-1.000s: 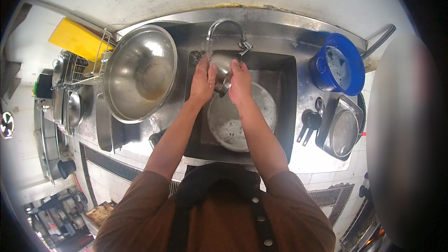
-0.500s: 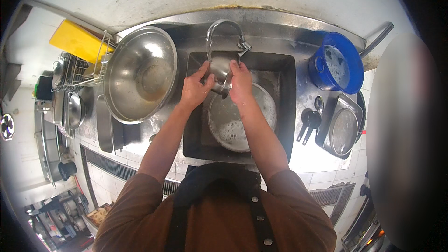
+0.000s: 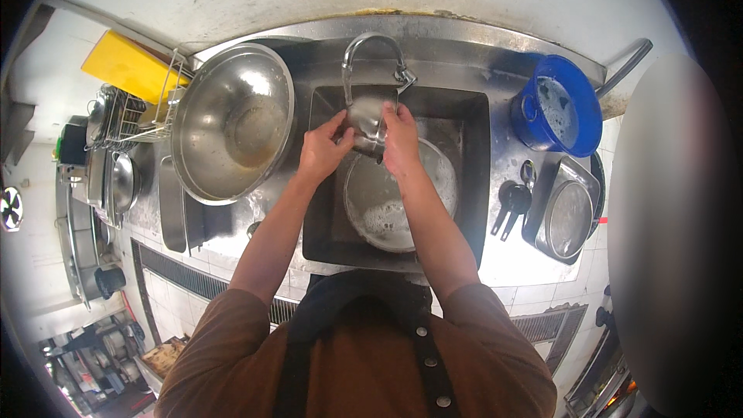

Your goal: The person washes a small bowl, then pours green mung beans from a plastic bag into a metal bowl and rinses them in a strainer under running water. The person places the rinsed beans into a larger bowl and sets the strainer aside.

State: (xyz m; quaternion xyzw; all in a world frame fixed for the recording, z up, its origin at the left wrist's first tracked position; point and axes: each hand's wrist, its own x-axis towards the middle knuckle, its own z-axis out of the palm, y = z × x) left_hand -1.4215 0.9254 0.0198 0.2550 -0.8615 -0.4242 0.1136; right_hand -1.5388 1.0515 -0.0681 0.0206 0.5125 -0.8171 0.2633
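Observation:
Between my two hands is a shiny stainless steel container [image 3: 364,120], cup-like in shape, held just below the tap [image 3: 371,37] over the far part of the sink [image 3: 321,232]. My left hand [image 3: 325,145] grips its left side, thumb and fingers bent against the metal. On the opposite side my right hand [image 3: 400,138] is wrapped round its wall and edge. Whether water runs from the spout is hard to make out. Beneath my hands, a round metal bowl [image 3: 360,220] with foamy water sits in the sink, partly hidden by my right forearm.
Left of the sink leans a large steel bowl [image 3: 232,124], with a wire rack [image 3: 151,131] and a yellow board [image 3: 128,66] beyond it. On the right stand a blue bucket [image 3: 557,104] of suds, black measuring scoops [image 3: 512,201], a spoon [image 3: 529,174] and metal pans [image 3: 569,217].
The steel container has turned a little in my hands, and its rim faces differently. My hands stay in nearly the same place under the tap.

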